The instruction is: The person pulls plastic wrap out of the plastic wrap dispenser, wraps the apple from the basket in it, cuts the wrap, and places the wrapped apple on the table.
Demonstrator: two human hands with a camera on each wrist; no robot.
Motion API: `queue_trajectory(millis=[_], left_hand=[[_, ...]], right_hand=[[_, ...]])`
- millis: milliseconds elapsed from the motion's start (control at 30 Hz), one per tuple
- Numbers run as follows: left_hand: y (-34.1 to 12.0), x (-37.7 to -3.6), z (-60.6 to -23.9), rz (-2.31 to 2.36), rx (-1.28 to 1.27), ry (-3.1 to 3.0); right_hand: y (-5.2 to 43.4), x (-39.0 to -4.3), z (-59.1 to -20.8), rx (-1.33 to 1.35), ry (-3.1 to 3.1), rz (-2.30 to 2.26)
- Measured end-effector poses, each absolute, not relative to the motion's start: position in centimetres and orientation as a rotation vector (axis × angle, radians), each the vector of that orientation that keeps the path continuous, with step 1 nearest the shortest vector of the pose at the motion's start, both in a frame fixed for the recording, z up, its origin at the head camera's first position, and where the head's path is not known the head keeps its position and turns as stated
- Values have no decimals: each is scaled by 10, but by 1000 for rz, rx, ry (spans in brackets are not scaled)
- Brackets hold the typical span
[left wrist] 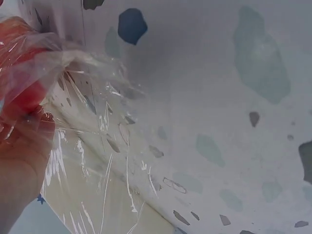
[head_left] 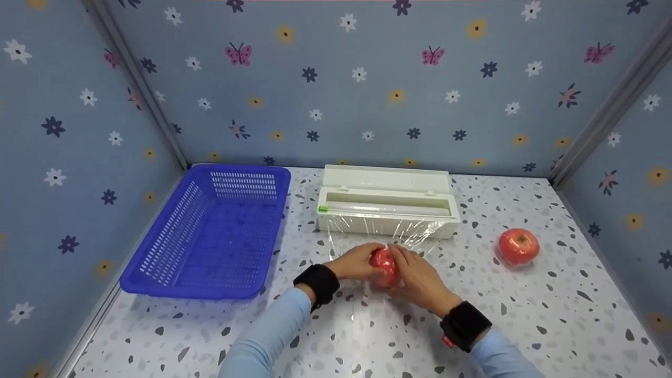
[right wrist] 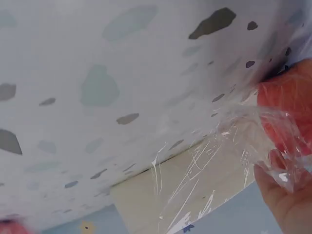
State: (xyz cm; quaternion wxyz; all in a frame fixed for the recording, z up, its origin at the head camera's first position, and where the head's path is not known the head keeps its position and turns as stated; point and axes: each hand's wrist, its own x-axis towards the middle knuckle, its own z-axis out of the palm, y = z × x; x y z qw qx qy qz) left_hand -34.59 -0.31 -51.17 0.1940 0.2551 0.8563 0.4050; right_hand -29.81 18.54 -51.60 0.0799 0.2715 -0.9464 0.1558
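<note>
Between both hands a red apple [head_left: 386, 266] is held over the table, with clear plastic wrap [right wrist: 195, 180] around it. My left hand [head_left: 362, 262] grips its left side, and my right hand [head_left: 420, 275] grips the right side, fingertips meeting near the top. The film stretches back from the apple to a white wrap dispenser box [head_left: 388, 226], whose lid stands open with the roll [head_left: 388, 208] inside. In the left wrist view the apple [left wrist: 24, 83] shows under crinkled film beside the fingers. The right wrist view shows film bunched at the fingertips.
A blue plastic basket [head_left: 270, 236] stands at the left of the speckled table [head_left: 525, 315]. Another red apple [head_left: 518, 247], with film visible at its base, sits at the right. Flower-patterned walls [head_left: 367, 94] enclose the back and sides.
</note>
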Motion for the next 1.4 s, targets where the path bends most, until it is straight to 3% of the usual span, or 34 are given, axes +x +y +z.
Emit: queue_trajectory(millis=[233, 633, 833, 1100, 1400], left_hand=[[-3, -356, -506, 1095, 677, 2383], [-5, -355, -506, 1173, 593, 2331], [-5, -341, -505, 1158, 701, 2580], [1, -325, -519, 790, 1059, 2888], [3, -337, -533, 845, 969, 2995]], right_hand=[[183, -308, -529, 858, -2622, 160], [184, -311, -530, 813, -2596, 376], [186, -317, -525, 805, -2653, 518], [193, -319, -519, 719, -2793, 662], [190, -328, -519, 672, -2862, 886]])
